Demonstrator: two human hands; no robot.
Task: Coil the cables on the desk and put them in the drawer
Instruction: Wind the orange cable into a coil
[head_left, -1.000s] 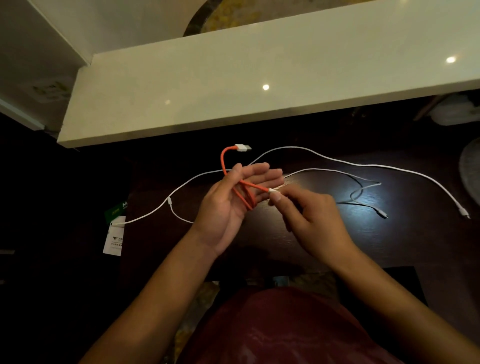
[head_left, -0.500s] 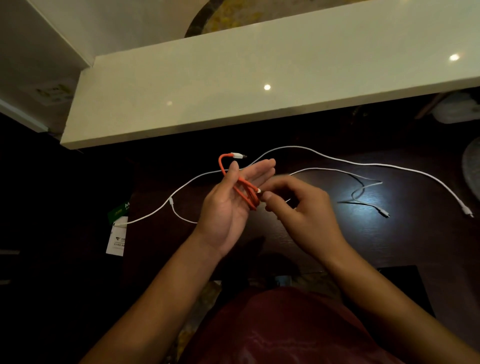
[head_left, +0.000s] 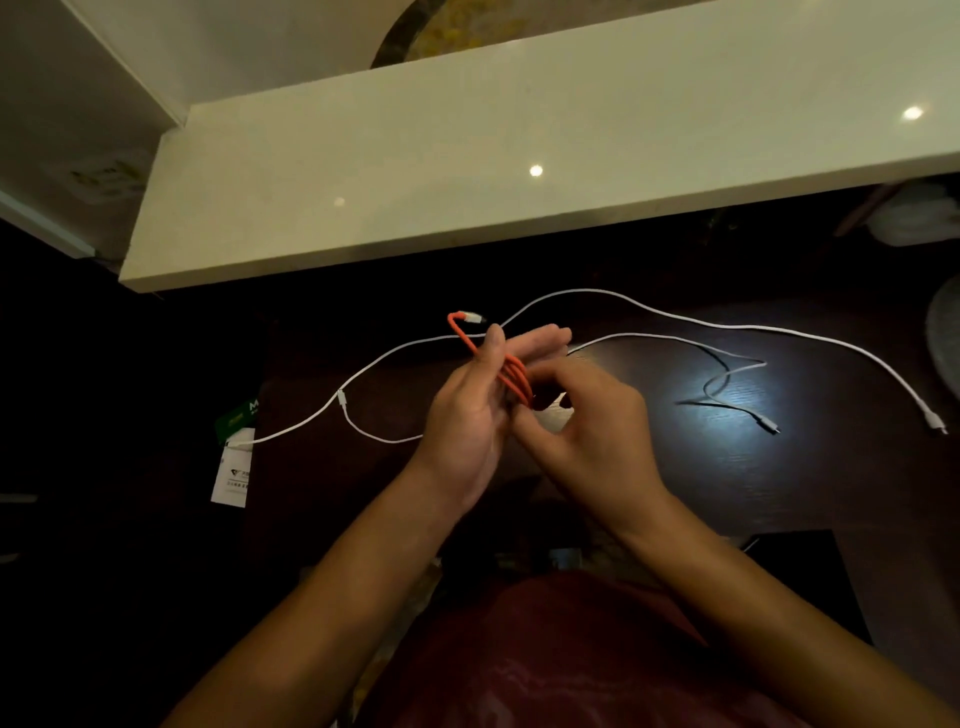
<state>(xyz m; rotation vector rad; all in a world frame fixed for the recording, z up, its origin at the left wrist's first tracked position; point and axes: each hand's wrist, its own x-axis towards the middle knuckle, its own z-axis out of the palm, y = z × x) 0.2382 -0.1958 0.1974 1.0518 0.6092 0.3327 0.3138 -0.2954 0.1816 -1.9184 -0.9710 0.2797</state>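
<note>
our right hand pinches the loops of the orange cable against the flat left hand, whose thumb clamps them (so the coil cannot spring apart). behind, the white cables lie loose on the desk; we see no drawer.

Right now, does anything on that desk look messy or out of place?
Yes. Two white cables sprawl uncoiled across the dark desk, and a paper tag overhangs its left edge. Only the orange cable is gathered, looped in the left hand.
</note>
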